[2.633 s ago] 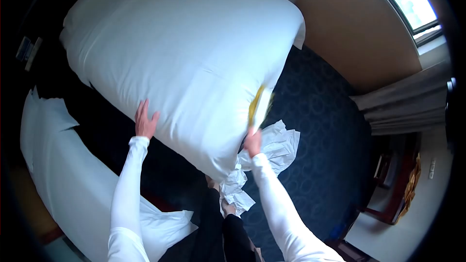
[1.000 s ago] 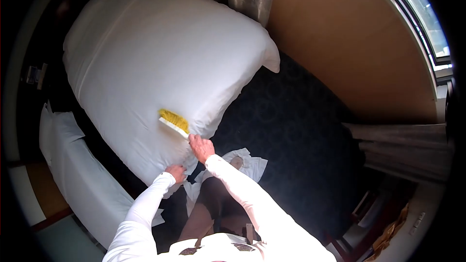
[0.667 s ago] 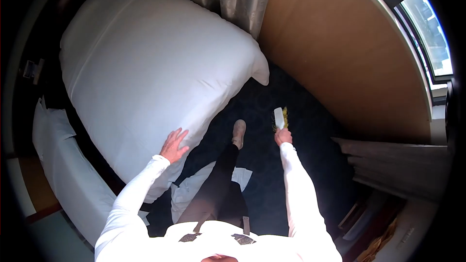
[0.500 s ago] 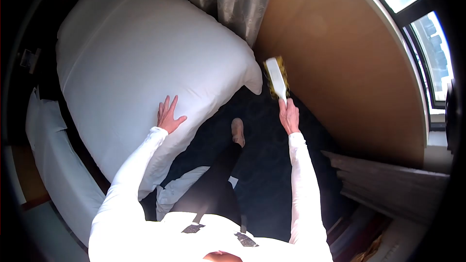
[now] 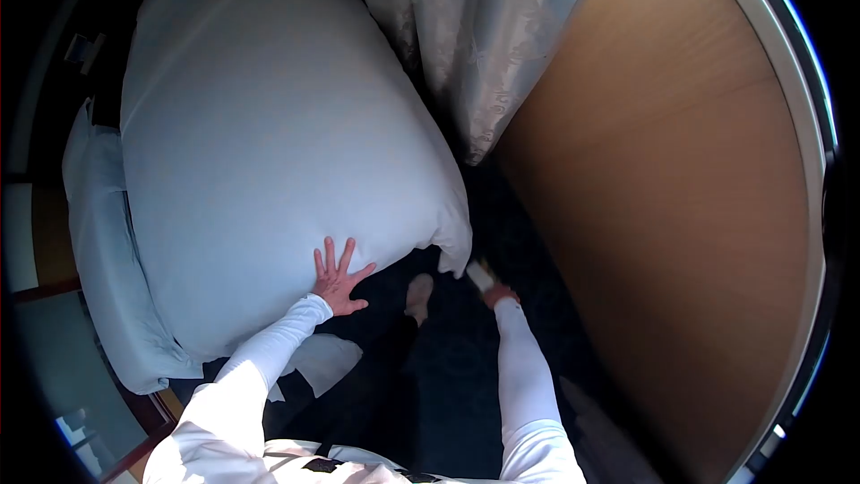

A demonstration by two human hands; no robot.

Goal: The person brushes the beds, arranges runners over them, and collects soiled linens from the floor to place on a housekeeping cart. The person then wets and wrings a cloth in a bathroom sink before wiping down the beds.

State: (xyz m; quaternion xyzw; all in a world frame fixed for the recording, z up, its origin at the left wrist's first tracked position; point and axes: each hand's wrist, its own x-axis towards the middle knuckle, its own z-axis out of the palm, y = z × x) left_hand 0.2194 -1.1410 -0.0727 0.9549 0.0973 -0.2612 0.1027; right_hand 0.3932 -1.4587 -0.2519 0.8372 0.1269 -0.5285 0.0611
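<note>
My left hand rests with fingers spread on the near edge of a bed covered by a smooth white duvet. Low over the dark carpet, my right hand grips a brush with a white back; the earlier view shows yellowish bristles around it. The brush is partly blurred and its handle is hidden in my fingers. It is close to the duvet's hanging corner, and I cannot tell whether it touches the floor.
A wood panel wall curves along the right side. Patterned curtains hang at the back beside the bed. White cloth lies on the dark carpet by my legs. White bedding bulges at the far left.
My right hand has moved down and slightly left with the brush, nearer the bed corner. The view has shifted forward and down. My left hand still lies spread at the bed's edge.
</note>
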